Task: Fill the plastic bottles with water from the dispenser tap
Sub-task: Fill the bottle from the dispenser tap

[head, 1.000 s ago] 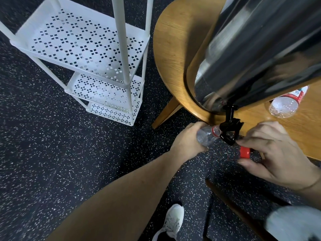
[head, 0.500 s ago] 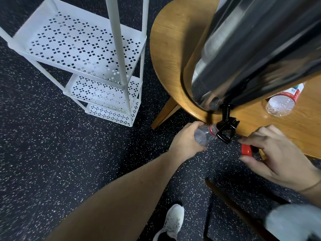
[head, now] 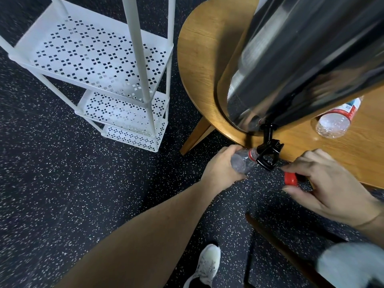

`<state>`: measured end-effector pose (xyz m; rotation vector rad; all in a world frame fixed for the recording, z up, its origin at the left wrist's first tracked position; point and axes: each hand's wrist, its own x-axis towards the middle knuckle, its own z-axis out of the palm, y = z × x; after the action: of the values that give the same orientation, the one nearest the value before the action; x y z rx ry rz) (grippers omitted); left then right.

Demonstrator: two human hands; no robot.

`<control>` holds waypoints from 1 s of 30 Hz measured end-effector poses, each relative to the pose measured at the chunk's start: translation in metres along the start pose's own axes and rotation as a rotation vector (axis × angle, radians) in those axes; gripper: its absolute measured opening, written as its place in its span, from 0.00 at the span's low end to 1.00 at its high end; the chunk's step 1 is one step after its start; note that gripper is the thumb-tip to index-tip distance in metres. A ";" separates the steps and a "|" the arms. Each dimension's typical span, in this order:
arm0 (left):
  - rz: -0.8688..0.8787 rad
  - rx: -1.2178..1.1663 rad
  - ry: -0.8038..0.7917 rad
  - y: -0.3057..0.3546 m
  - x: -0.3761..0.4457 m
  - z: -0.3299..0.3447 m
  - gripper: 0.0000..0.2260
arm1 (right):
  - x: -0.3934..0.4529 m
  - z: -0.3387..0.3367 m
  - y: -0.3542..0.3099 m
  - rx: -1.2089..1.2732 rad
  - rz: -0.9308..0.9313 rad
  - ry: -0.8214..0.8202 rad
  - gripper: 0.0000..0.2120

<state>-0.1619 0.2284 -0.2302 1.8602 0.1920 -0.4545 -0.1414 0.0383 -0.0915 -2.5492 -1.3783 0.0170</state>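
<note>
My left hand (head: 221, 166) grips a clear plastic bottle (head: 242, 162) and holds its open neck, with a red ring, right under the black tap (head: 269, 153) of the steel water dispenser (head: 301, 59). My right hand (head: 330, 186) is just right of the tap and pinches the red bottle cap (head: 290, 178) between thumb and fingers. A second plastic bottle (head: 336, 119) with a red-and-white label lies on the wooden table (head: 207, 50) to the right of the dispenser. I cannot tell whether water is running.
A white perforated metal shelf rack (head: 99, 65) stands on the dark speckled floor to the left of the table. A table leg (head: 195, 136) slants down near my left hand. My white shoe (head: 205, 265) is below, with a dark wooden bar (head: 276, 244) beside it.
My right hand drew back from the tap handle, which it touched a second ago, and moved slightly right and down with the cap. The left hand keeps the bottle under the tap.
</note>
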 end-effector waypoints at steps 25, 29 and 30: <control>-0.014 -0.003 -0.005 0.003 0.000 0.000 0.32 | -0.004 -0.004 0.003 0.043 -0.023 -0.024 0.20; -0.019 -0.008 -0.004 0.003 0.000 0.000 0.32 | -0.003 -0.004 0.003 0.047 -0.015 -0.031 0.20; -0.019 -0.011 -0.005 0.002 0.000 0.000 0.31 | -0.003 -0.004 0.003 0.049 -0.014 -0.030 0.20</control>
<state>-0.1607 0.2277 -0.2281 1.8480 0.2083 -0.4703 -0.1398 0.0333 -0.0883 -2.5086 -1.3895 0.0865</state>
